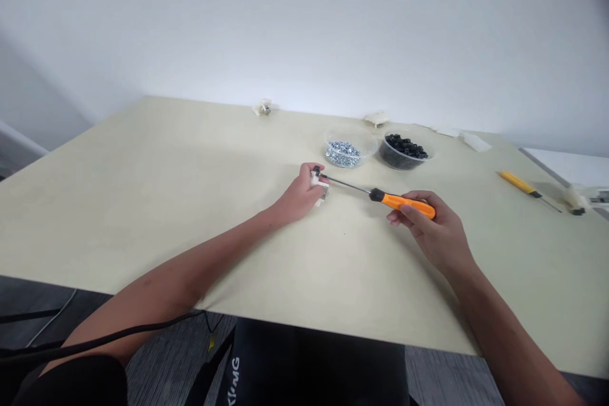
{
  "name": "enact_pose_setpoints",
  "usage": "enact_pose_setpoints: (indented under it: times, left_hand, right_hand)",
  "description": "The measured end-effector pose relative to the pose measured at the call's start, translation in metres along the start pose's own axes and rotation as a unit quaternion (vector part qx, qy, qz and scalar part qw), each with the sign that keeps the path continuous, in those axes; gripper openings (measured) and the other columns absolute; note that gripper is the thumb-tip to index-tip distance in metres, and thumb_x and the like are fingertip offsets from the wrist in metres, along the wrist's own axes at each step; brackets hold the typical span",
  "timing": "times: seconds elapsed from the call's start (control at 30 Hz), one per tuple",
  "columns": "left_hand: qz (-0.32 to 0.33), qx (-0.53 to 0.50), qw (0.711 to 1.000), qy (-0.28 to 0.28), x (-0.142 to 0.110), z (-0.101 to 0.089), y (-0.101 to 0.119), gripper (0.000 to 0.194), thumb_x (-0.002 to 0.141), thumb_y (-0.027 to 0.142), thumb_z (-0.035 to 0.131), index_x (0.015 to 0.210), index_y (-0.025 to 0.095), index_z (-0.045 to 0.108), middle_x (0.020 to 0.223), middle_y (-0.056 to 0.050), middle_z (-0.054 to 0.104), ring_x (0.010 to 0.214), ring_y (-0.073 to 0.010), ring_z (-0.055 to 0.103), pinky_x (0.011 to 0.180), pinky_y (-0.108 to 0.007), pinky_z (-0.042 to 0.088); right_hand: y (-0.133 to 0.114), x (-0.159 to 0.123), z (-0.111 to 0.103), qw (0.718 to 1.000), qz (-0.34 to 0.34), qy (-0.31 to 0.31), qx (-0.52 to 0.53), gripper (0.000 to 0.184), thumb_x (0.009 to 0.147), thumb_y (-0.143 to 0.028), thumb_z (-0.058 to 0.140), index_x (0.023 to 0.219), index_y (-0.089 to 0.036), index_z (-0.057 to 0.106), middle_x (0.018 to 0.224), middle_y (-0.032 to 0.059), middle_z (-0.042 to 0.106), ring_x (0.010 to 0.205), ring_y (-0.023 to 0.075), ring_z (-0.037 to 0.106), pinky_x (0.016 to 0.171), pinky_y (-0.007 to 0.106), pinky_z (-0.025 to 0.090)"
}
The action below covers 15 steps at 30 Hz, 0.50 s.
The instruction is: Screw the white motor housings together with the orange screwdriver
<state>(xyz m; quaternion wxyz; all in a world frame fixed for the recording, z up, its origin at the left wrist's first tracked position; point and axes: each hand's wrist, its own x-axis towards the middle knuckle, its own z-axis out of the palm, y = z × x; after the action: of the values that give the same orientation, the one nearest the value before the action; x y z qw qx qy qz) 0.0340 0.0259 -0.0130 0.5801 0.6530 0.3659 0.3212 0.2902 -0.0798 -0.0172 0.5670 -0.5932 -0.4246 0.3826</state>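
Near the middle of the table, my left hand (301, 195) is closed around a small white plastic part (320, 188), which has a metal piece on its side. A small black piece (316, 170) sits at the top of that part. My right hand (435, 228) grips a screwdriver (404, 203) by its orange and black handle. The screwdriver's shaft points left, and its tip meets the black piece or lies right beside it; I cannot tell which. My left fingers partly cover the white part.
Beyond my hands stand a clear tub of small silvery screws (343, 153) and a clear tub of black pieces (404, 149). A yellow screwdriver (518, 183) lies at the right. Crumpled scraps (264, 108) lie along the wall, and a black cable (143, 328) hangs by the front edge.
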Motion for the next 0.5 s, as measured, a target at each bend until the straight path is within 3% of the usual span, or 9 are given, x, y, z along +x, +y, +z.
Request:
enact_pose_setpoints:
  times: [0.23,0.37,0.5]
  left_hand:
    - [0.016,0.021,0.999,-0.027,-0.0007,-0.0003,-0.0023,0.058,0.082,0.019,0.050,0.133,0.022,0.024,0.123,-0.011,0.053,0.085,-0.0133,0.054,0.069,-0.027,0.043]
    - [0.022,0.031,0.999,-0.031,-0.0018,-0.0001,-0.0024,0.058,0.083,0.021,0.050,0.135,0.021,0.024,0.123,-0.011,0.053,0.085,-0.0137,0.054,0.070,-0.028,0.044]
    - [0.022,0.033,0.999,-0.030,-0.0021,0.0002,-0.0023,0.058,0.083,0.020,0.049,0.135,0.021,0.024,0.123,-0.011,0.053,0.085,-0.0139,0.054,0.070,-0.028,0.044]
  right_hand:
    - [-0.0054,0.0006,0.0034,0.997,-0.024,0.022,0.073,0.032,0.070,-0.028,0.082,0.094,-0.022,0.062,0.082,0.0010,0.066,0.068,0.0150,0.069,0.072,0.029,0.059]
    - [-0.0085,-0.0012,0.0031,0.994,-0.055,0.004,0.096,0.030,0.069,-0.024,0.081,0.092,-0.023,0.062,0.099,0.0012,0.065,0.072,0.0148,0.070,0.074,0.029,0.060]
    - [-0.0067,-0.0016,0.0004,0.994,-0.066,-0.010,0.090,0.030,0.071,-0.024,0.080,0.096,-0.024,0.063,0.101,0.0010,0.065,0.075,0.0154,0.070,0.077,0.031,0.060]
